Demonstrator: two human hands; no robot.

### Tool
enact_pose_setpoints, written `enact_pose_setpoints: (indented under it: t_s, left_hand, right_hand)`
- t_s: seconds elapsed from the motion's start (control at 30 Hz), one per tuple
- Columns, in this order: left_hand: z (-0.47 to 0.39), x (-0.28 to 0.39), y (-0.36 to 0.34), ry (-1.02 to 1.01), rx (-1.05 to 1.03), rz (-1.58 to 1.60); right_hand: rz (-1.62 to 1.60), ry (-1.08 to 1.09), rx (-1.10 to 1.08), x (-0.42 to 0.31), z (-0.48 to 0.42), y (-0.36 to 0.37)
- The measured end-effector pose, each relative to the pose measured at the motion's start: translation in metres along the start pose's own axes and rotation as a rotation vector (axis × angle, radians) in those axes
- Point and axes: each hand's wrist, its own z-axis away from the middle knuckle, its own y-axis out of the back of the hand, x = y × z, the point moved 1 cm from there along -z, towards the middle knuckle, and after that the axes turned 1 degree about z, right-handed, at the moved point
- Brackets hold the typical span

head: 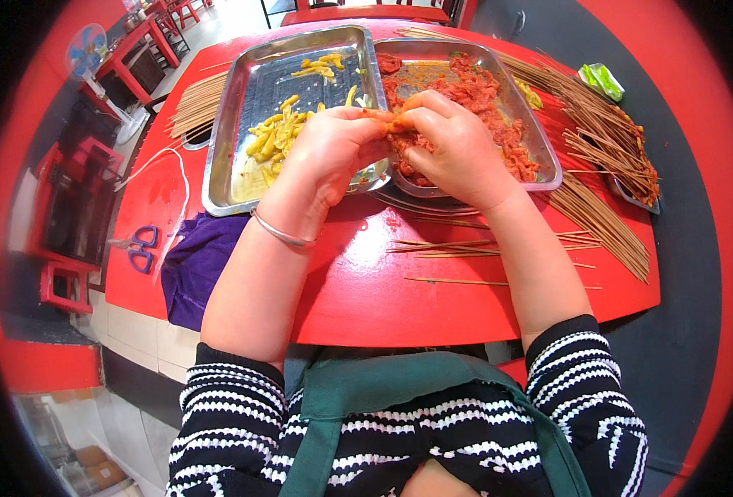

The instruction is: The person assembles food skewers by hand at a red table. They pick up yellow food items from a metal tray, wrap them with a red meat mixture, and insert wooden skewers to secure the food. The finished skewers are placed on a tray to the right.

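Observation:
My left hand (338,146) and my right hand (450,146) meet fingertip to fingertip above the adjoining rims of two metal trays. A small reddish piece of seasoned meat (397,123) is pinched between them, mostly hidden by the fingers. Under my left hand, the left steel tray (217,149) holds yellow-green pickled peppers (270,146). Beneath my right hand, the right steel tray (549,155) holds red marinated meat slices (515,146). Several loose wooden skewers (459,248) lie on the red table near my right forearm.
Bundled skewers (198,105) lie left of the trays, more (608,223) at the right. A small tray of loaded skewers (636,161) stands far right, near a green packet (601,82). Blue-handled scissors (143,248) and a purple cloth (202,267) lie front left.

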Motion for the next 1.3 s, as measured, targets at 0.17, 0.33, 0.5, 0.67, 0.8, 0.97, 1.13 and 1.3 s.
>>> enact_pose_setpoints:
  t_s: [0.17,0.33,0.5,0.67,0.8,0.97,1.13,1.3]
  left_hand:
    - [0.001,0.001,-0.002,0.007,-0.029,-0.031]
    - [0.008,0.008,-0.013,-0.042,-0.064,-0.177]
    - [0.003,-0.002,-0.011,-0.141,-0.007,-0.361]
    - [0.002,-0.001,-0.01,-0.104,0.018,-0.351]
    - [0.005,0.002,-0.01,-0.101,0.021,-0.232]
    - [0.004,0.0,-0.01,-0.081,0.027,-0.214]
    - [0.002,-0.002,-0.009,-0.094,0.069,-0.297]
    - [0.001,-0.002,-0.008,-0.143,0.11,-0.483]
  right_hand:
    - [-0.151,-0.207,-0.016,0.003,0.001,0.001]
    - [-0.399,-0.497,-0.026,0.01,0.003,0.0]
    - [-0.67,-0.726,-0.095,0.003,-0.001,0.007]
    - [-0.486,-0.609,-0.084,0.002,0.0,0.008]
    - [-0.348,-0.35,-0.001,-0.007,-0.002,0.014]
    - [0.059,0.052,0.044,-0.007,-0.002,0.008]
    - [0.13,0.062,0.023,-0.006,0.0,0.004]
    - [0.119,0.033,0.023,-0.005,0.002,0.002]
